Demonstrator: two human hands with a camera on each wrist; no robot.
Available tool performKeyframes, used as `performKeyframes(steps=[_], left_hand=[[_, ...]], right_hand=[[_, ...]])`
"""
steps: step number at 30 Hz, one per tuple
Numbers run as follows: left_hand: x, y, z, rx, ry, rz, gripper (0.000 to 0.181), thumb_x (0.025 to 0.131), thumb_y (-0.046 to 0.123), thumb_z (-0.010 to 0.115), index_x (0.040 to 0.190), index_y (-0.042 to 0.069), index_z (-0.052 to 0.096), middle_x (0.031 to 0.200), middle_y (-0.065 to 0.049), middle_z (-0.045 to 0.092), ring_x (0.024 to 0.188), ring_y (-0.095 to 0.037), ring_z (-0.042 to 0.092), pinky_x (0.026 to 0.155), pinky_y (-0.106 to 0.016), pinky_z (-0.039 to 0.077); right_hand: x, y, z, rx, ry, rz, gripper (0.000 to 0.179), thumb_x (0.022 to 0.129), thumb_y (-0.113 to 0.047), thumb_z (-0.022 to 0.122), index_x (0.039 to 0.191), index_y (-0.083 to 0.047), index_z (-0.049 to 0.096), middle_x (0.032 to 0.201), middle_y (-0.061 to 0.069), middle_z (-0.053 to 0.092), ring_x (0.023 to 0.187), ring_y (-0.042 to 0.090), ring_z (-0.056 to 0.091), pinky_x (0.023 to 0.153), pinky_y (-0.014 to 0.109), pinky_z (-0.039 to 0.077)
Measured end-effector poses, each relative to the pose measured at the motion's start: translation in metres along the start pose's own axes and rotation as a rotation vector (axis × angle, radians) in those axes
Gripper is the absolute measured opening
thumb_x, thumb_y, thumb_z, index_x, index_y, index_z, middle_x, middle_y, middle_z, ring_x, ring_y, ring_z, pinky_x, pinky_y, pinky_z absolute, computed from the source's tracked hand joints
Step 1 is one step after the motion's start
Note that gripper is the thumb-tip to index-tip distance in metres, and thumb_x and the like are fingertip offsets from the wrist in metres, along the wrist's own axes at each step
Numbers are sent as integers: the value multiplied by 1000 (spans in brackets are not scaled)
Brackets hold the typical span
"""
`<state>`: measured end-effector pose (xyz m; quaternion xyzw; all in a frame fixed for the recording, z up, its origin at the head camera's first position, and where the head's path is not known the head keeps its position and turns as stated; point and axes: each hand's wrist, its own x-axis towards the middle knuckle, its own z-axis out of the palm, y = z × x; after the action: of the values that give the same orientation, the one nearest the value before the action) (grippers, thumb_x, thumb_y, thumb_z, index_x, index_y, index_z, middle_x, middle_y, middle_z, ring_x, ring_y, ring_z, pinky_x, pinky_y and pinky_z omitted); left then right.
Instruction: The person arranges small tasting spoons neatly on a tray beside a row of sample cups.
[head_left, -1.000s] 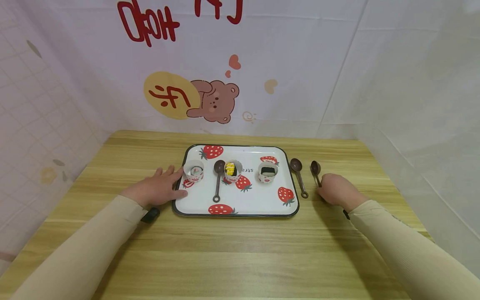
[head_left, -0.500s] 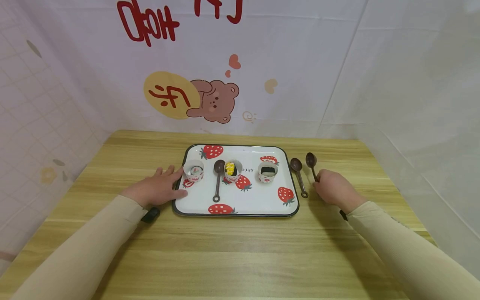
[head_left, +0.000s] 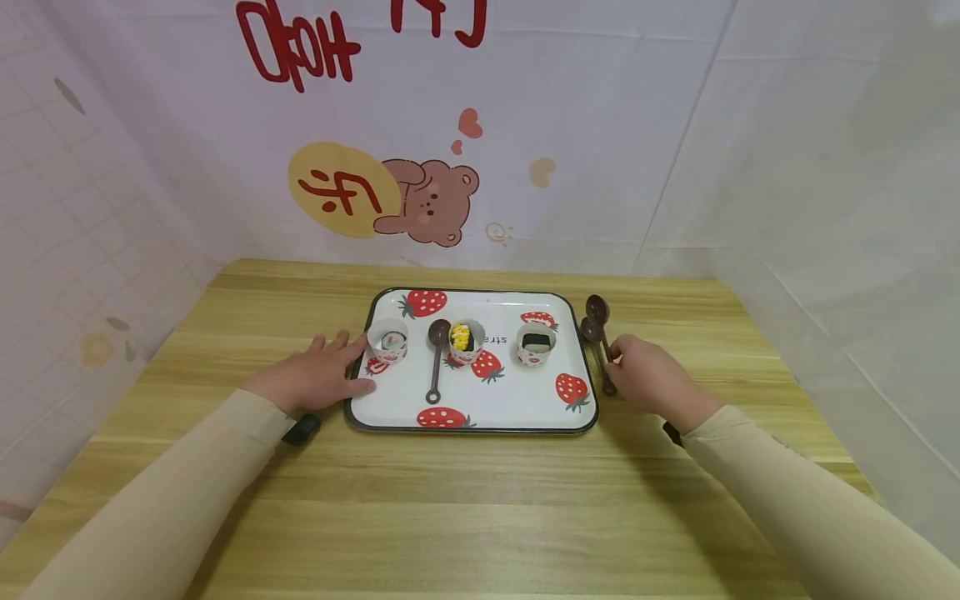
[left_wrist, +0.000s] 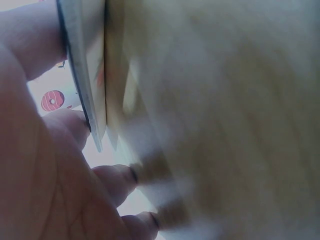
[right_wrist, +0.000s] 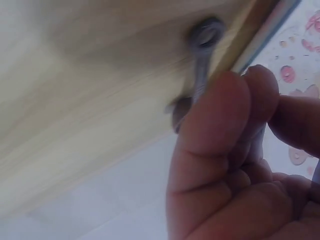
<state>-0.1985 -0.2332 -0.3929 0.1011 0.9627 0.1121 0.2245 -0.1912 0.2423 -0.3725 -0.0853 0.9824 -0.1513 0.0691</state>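
My left hand (head_left: 315, 379) rests with extended fingers at the left edge of the strawberry-print tray (head_left: 502, 408); the left wrist view shows its fingers along the tray's rim (left_wrist: 82, 80). By its handle, my right hand (head_left: 648, 375) pinches a dark brown spoon (head_left: 597, 310) beyond the tray's right edge. Beneath and beside that lies another brown spoon (head_left: 591, 331) on the table, its ring-ended handle (right_wrist: 201, 65) showing in the right wrist view. A third brown spoon (head_left: 435, 367) lies on the tray, left of the middle paper cup (head_left: 467, 357).
Also on the tray are a left paper cup (head_left: 388, 354) with a sushi-roll piece and a right paper cup (head_left: 534, 357) with a black-banded sushi piece. The middle cup holds a yellow-topped piece. White printed cloth (head_left: 570, 100) hangs behind the wooden table (head_left: 480, 517).
My right hand has moved left with its spoon, tilting it up and bringing it over beside the spoon on the table. My left hand and the tray have stayed put.
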Motion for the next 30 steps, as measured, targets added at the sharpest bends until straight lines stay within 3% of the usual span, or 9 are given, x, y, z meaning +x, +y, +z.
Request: performKeyframes(steps=[18,30], left_hand=[[3,-1,1,31,7,8,97,100,66,56,169,9,19,171,-35,12,152,-69,7,115,-83,22],[3,-2,2,34,9,10,97,100,67,55,169,9,19,171,-35,12,152,-69,7,115,-82,23]], right_hand=[[-4,-36,9,100,-50,-21,24,101,-12,64,119,4,61,92,12,72,71,20,61,60,29,49],[-3,-47,24,127,-88,-40,20,101,-12,65,116,1,62,88,8,74,72,16,65,61,29,54]])
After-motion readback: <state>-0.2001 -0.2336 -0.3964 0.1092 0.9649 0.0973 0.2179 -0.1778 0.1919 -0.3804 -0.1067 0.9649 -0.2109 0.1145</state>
